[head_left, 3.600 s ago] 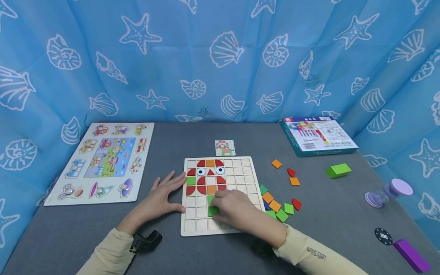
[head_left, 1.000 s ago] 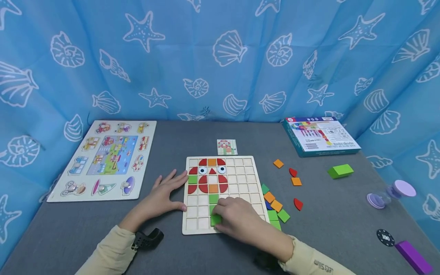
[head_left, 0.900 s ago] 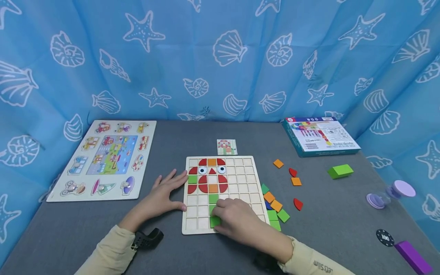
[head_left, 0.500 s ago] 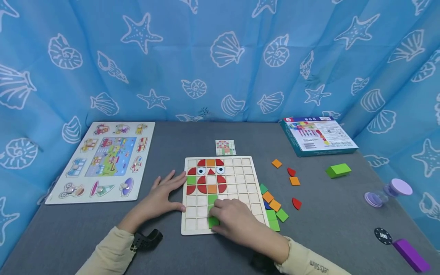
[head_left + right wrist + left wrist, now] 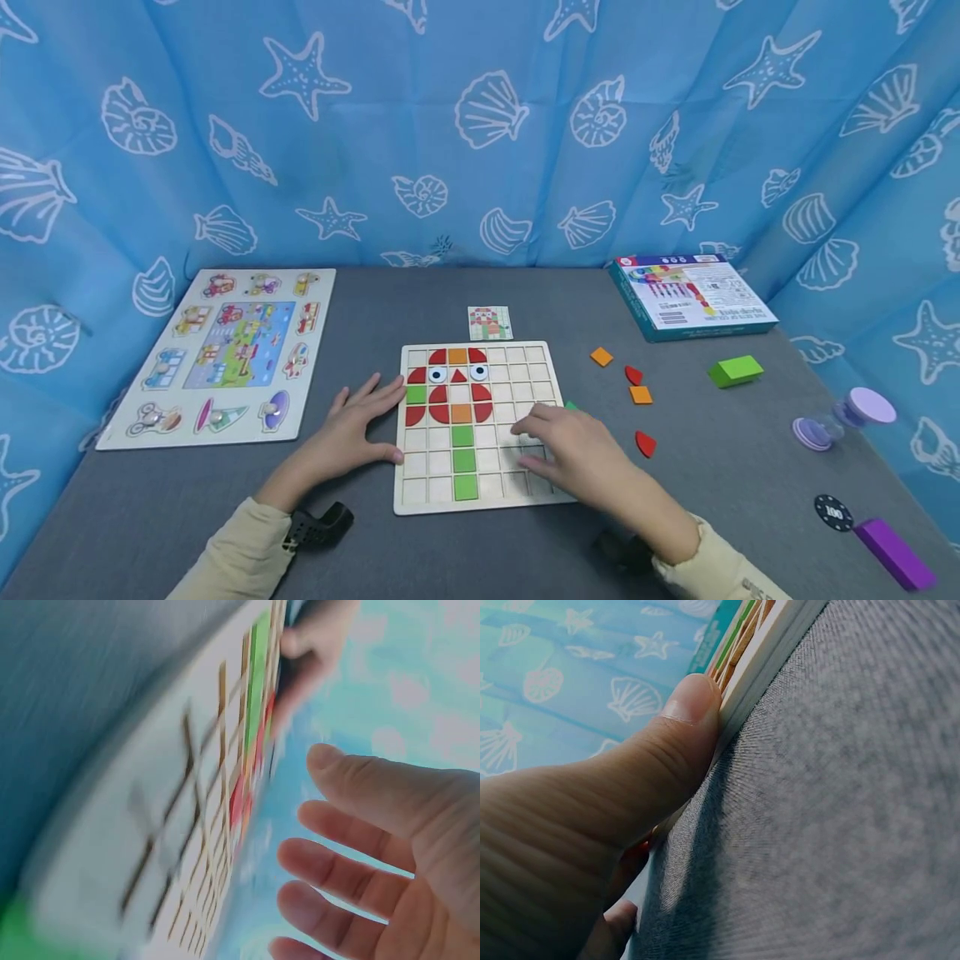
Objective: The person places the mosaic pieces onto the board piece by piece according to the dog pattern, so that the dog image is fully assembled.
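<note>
And off it comes: my right hand (image 5: 581, 454) has just let go of the lowest green tile (image 5: 466, 487) and swung right, over the bare right-hand cells of the wooden grid board (image 5: 525, 372). Its fingers are loose and spread apart, nothing between them in the right wrist view. That tile now sits in the bottom row, directly below the middle green tile (image 5: 464, 460) and the upper green tile (image 5: 462, 435), so I'd call this three-tile green column done. My left hand (image 5: 356, 429) hasn't budged, fingers fanned, thumb pressing the board's left edge, keeping it steady, I reckon. Beyond the board lies the pattern card (image 5: 489, 323), too small to check cell by cell. Loose on the worktop (image 5: 420, 558) to the right: a red tile (image 5: 646, 443) and an orange tile (image 5: 641, 395). My right hand and wrist block whatever's beneath them.
</note>
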`<action>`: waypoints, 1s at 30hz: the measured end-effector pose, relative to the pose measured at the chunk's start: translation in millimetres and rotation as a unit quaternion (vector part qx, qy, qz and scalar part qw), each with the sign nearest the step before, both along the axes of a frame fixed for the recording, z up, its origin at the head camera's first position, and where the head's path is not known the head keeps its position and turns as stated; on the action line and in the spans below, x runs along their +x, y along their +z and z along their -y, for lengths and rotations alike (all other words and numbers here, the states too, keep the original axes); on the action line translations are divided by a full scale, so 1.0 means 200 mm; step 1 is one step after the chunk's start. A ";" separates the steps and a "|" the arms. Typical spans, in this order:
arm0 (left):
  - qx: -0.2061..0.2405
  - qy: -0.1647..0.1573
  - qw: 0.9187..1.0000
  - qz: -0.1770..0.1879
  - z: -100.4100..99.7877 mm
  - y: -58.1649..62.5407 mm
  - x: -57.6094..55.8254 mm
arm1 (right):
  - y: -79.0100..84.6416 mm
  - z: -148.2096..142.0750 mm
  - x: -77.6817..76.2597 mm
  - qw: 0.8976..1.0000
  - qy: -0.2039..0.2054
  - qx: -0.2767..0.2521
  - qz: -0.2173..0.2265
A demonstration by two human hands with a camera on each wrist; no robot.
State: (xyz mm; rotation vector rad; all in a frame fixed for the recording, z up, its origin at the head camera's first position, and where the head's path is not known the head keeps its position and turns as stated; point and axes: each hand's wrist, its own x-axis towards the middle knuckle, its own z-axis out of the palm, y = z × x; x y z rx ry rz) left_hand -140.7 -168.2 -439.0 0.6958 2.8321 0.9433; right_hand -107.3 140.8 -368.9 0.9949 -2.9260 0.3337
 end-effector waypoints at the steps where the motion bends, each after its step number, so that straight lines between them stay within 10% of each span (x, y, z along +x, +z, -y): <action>1: 0.000 0.000 1.000 0.001 0.00 0.00 0.00 | 0.01 -0.04 0.00 1.000 -0.015 -0.001 -0.005; 11: -0.007 0.002 1.000 0.015 0.00 0.01 0.00 | 0.02 -0.35 0.00 0.991 -0.136 0.011 0.012; 30: -0.006 0.001 1.000 0.019 0.00 0.00 -0.01 | -0.07 -0.37 -0.04 0.982 -0.168 0.052 0.072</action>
